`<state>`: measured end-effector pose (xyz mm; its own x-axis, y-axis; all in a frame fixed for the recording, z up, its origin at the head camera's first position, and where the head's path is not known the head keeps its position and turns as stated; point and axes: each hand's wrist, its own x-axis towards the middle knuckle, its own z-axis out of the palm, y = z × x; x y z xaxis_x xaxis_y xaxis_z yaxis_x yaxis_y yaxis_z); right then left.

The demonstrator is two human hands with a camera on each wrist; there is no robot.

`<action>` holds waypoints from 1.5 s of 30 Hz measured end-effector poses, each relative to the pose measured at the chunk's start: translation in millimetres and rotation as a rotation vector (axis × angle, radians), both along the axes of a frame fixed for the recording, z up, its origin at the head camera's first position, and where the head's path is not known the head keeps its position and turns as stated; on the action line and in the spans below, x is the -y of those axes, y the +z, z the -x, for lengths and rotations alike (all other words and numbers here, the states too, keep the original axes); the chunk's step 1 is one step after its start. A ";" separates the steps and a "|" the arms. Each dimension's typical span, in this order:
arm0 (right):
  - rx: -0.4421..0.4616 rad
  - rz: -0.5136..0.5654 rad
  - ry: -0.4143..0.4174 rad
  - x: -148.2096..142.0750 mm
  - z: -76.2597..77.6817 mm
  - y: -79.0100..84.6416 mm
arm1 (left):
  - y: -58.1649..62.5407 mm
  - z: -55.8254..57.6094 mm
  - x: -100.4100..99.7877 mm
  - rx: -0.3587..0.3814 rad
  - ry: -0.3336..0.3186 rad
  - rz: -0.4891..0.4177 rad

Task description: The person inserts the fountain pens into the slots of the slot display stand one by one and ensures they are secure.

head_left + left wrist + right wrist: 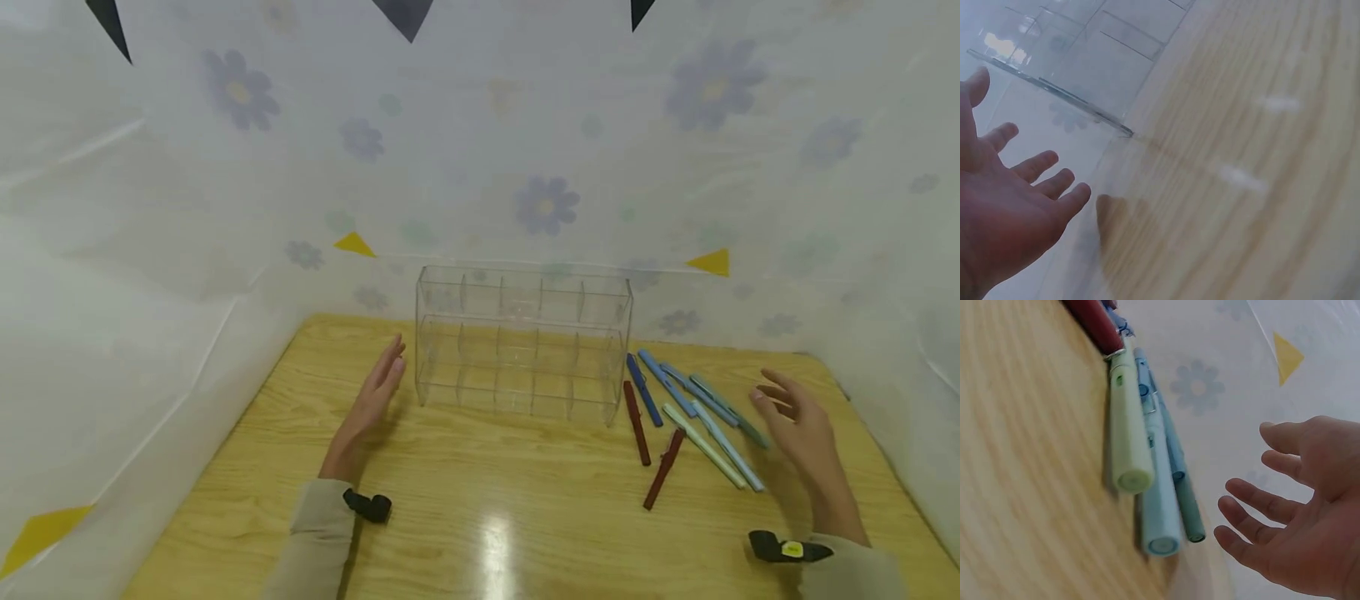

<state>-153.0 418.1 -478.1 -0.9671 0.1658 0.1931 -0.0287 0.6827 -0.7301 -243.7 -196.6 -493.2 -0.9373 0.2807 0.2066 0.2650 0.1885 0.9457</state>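
A clear plastic organizer (517,400) with tiers of small compartments stands upright at the table's back. My left hand (375,396) hovers beside its left side, fingers extended, holding nothing; the left wrist view shows its palm (1010,219) apart from the organizer's edge. To the right lie several pens: a dark blue pen (645,392), two dark red pens (636,423), a pale green pen (1129,425), a light blue pen (1160,494), a green pen (1190,512) and other blue ones. My right hand (802,425), loosely bent and holding nothing, is just right of them.
The wooden table (465,483) bears the organizer and pens. Behind it hangs a whitish flowered sheet (465,167) that also closes off both sides. Yellow triangles (711,262) are on the sheet, low at the back.
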 end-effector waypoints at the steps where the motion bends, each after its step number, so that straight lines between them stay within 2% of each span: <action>1: -0.006 -0.001 0.001 -0.1 0.6 -2.5 | -0.9 -0.1 -0.6 0.017 -0.005 0.001; 8: 0.000 0.015 0.027 -0.9 3.0 -15.9 | -8.0 -1.6 -5.0 0.092 -0.042 -0.030; 13: 0.044 -0.030 0.040 -1.2 1.1 -20.6 | -9.7 -2.7 -9.1 0.128 -0.064 -0.052; 20: 0.101 -0.092 0.022 -1.4 0.4 -19.1 | -13.8 -2.3 -11.3 0.136 -0.076 -0.057; 25: 0.106 -0.114 0.012 1.3 1.2 -17.7 | -16.8 -2.5 -10.8 0.133 -0.074 -0.068; 32: 0.125 -0.125 -0.013 4.2 -0.1 -14.1 | -16.9 -4.6 -9.8 0.184 -0.053 -0.052; 36: 0.140 -0.092 -0.037 4.9 -2.9 -9.3 | -17.1 -4.1 -10.1 0.187 -0.059 -0.047; 39: 0.133 -0.022 -0.036 5.2 -6.3 -6.3 | -18.0 -3.2 -10.6 0.185 -0.062 -0.047; 45: 0.034 0.155 0.048 5.3 -8.0 -3.4 | -19.7 -2.2 -11.4 0.173 -0.079 -0.057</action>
<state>-145.1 412.8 -481.5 -0.9801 0.1446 0.1358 -0.0321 0.5599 -0.8280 -241.4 -185.2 -512.9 -0.9357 0.3474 0.0623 0.1097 0.1185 0.9869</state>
